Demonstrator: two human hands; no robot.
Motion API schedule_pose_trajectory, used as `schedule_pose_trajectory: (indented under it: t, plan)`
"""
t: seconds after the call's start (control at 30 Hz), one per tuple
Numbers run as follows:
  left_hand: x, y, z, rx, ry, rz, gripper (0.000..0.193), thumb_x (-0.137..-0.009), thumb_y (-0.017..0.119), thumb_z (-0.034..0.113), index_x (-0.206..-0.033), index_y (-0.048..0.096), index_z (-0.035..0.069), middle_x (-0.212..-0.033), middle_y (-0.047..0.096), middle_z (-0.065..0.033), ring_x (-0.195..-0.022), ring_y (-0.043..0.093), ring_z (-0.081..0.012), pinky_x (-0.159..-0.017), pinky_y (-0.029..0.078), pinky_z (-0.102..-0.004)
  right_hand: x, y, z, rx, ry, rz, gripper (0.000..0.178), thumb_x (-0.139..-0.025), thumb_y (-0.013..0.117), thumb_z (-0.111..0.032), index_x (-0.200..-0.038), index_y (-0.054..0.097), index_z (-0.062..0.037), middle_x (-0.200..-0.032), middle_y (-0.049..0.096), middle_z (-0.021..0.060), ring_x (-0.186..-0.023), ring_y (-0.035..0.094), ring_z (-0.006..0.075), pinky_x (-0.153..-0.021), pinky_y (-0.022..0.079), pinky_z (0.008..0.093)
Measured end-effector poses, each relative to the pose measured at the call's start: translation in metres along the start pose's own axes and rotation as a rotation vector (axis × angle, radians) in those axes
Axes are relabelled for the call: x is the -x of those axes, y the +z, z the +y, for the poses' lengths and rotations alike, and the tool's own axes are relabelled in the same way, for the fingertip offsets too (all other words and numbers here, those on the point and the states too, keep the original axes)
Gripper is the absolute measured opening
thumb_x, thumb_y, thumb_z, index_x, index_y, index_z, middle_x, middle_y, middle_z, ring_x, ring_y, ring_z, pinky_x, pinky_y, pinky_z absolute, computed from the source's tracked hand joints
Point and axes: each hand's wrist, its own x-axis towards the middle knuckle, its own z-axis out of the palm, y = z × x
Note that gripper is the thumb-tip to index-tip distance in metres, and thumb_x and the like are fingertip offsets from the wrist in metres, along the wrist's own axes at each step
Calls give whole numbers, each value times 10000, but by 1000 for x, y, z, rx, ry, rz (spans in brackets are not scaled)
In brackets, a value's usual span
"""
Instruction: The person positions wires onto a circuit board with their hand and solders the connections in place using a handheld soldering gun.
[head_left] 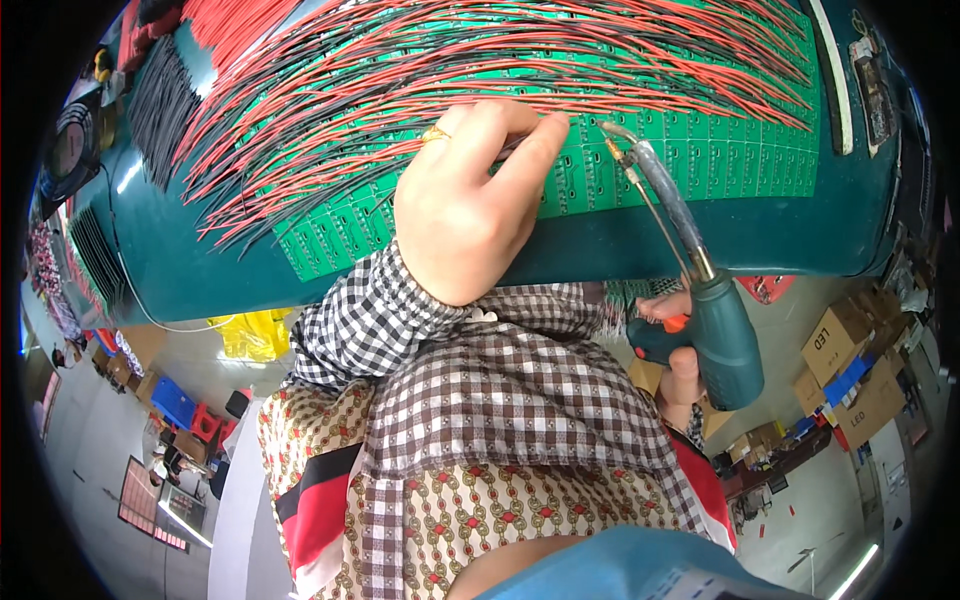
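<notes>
A large sheet of green circuit boards lies on the dark green table, with many red and black wires spread across it. My left hand rests over the near edge of the sheet, finger and thumb pinched on a wire at the board; its end is hidden by the fingers. My right hand grips a green soldering gun in front of the table's near edge. The gun's metal tip points up over the boards, a little right of my left fingertips.
Bundles of black wires and red wires lie at the table's far left. A narrow dark tray sits at the right end beside a white strip. Below the table are a yellow bag and cardboard boxes.
</notes>
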Motion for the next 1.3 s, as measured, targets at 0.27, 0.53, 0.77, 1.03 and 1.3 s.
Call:
schedule_pose_trajectory:
  t: [0.27, 0.53, 0.77, 1.03, 1.3]
  plan:
    - [-2, 1, 2, 41, -19, 1, 356, -624, 653, -29, -976, 684, 16, -895, 601, -40, -740, 571, -194, -626, 497, -299, -3, 1, -2, -34, -20, -3, 651, -812, 681, -536, -1035, 554, 62, -927, 595, 146, -875, 616, 259, -837, 531, 428]
    - [-5, 5, 5, -26, 3, -16, 338, -640, 648, -8, -975, 684, 20, -895, 591, -40, -762, 574, -201, -644, 500, -301, -5, -3, -2, -26, -7, 9, 669, -807, 685, -548, -1036, 556, 67, -924, 593, 143, -871, 615, 254, -837, 532, 427]
    - [-7, 7, 8, -28, -9, -16, 334, -644, 648, 0, -975, 681, 25, -902, 588, -41, -772, 573, -205, -652, 500, -304, -8, -6, -2, -14, -3, -29, 655, -817, 681, -522, -1053, 556, 77, -923, 596, 138, -866, 617, 254, -840, 532, 425]
    - [-8, 10, 8, -28, 2, -17, 337, -637, 646, -3, -971, 680, 25, -899, 586, -38, -762, 569, -204, -648, 499, -301, -10, -9, 2, -6, -42, -62, 661, -839, 663, -509, -1083, 543, 93, -921, 594, 138, -861, 619, 251, -849, 531, 427]
    - [-7, 10, 8, -31, 4, -11, 344, -632, 647, 1, -974, 680, 27, -896, 583, -38, -757, 567, -199, -636, 496, -295, -9, -10, 4, -181, -60, -49, 445, -823, 769, -294, -1072, 598, 32, -959, 634, 116, -940, 635, 239, -896, 508, 408]
